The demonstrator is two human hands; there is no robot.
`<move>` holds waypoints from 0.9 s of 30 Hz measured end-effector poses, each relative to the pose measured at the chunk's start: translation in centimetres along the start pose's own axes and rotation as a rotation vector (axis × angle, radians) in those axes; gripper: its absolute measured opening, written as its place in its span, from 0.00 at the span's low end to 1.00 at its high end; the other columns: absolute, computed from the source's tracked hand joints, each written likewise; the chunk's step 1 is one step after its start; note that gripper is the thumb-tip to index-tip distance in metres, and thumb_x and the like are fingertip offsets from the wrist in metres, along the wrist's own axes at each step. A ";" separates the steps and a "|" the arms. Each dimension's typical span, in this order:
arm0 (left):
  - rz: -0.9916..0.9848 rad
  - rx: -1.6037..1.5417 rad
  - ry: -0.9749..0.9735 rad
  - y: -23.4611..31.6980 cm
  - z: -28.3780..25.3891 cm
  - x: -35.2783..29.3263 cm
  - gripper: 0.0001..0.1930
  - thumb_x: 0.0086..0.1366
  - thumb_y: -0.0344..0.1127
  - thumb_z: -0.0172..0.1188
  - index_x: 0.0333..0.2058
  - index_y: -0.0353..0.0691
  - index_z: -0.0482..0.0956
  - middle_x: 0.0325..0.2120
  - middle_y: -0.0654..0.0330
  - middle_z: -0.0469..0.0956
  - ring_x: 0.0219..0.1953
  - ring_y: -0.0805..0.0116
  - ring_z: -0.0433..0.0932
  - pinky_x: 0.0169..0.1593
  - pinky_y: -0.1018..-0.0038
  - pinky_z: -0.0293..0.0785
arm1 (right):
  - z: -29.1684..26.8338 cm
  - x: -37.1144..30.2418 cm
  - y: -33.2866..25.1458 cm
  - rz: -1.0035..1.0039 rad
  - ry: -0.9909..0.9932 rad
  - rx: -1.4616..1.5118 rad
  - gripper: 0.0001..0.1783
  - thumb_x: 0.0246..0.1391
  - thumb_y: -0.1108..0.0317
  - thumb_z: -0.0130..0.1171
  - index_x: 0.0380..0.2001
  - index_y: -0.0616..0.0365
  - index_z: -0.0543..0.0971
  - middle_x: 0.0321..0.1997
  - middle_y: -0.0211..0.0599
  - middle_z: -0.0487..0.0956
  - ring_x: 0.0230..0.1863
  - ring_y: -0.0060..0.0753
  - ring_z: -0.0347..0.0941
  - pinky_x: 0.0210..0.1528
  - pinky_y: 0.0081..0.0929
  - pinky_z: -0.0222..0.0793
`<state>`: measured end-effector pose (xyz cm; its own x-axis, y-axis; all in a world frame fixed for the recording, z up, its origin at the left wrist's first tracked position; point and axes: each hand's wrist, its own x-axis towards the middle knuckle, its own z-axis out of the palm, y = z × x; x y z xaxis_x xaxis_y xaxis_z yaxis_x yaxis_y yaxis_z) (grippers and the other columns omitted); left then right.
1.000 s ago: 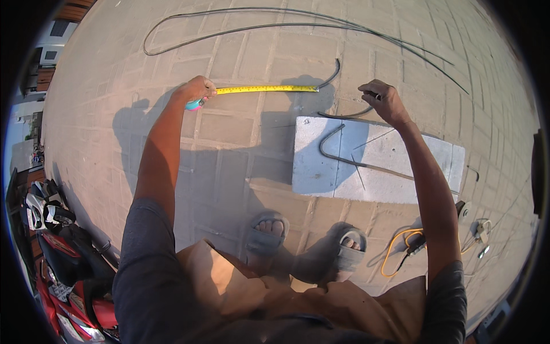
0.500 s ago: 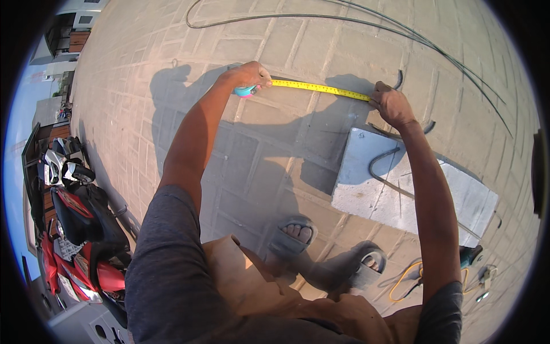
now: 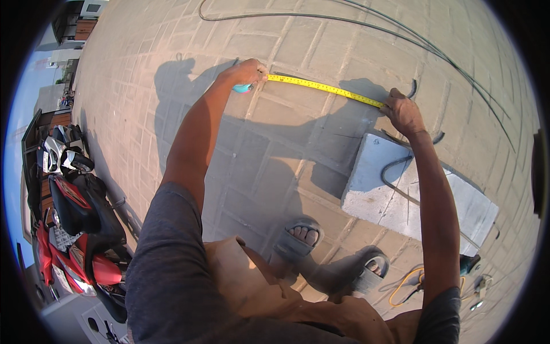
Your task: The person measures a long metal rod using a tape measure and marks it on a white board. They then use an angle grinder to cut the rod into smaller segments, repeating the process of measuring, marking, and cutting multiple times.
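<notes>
A yellow tape measure blade (image 3: 326,88) stretches straight between my two hands, just above the paving. My left hand (image 3: 246,72) is closed around the teal tape measure case (image 3: 243,88), mostly hidden under the palm. At the blade's other end, the fingers of my right hand (image 3: 404,112) pinch it. A dark rod runs along the far side of the blade, partly hidden by it; whether my hands also grip the rod I cannot tell. A curved dark rod end (image 3: 413,89) shows just beyond my right hand.
Below my right forearm lies a pale block (image 3: 375,198) with a hooked rod (image 3: 395,184) across it. Long thin rods (image 3: 321,16) lie at the far side. Pliers and an orange cord (image 3: 399,286) are near the right sandal (image 3: 369,272). Motorcycles (image 3: 86,223) stand at left.
My hands are slightly farther apart, with more of the yellow blade showing between them. The view has shifted a little, so the block and rods appear farther right.
</notes>
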<state>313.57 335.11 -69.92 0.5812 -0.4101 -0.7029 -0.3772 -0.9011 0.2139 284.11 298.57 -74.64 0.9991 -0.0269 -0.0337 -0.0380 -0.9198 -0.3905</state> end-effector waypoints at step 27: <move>-0.077 0.333 -0.103 0.2 -1.9 1.5 0.20 0.66 0.38 0.60 0.57 0.52 0.81 0.29 0.63 0.81 0.33 0.68 0.78 0.42 0.68 0.72 | 1.2 0.7 -2.5 0.071 0.050 0.169 0.11 0.54 0.64 0.65 0.37 0.58 0.84 0.40 0.45 0.78 0.44 0.53 0.78 0.49 0.45 0.74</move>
<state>315.71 334.02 -69.64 0.5478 -0.3110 -0.7767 -0.5592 -0.8266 -0.0634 284.92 301.35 -74.81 0.9934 -0.1127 -0.0228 -0.1073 -0.8364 -0.5375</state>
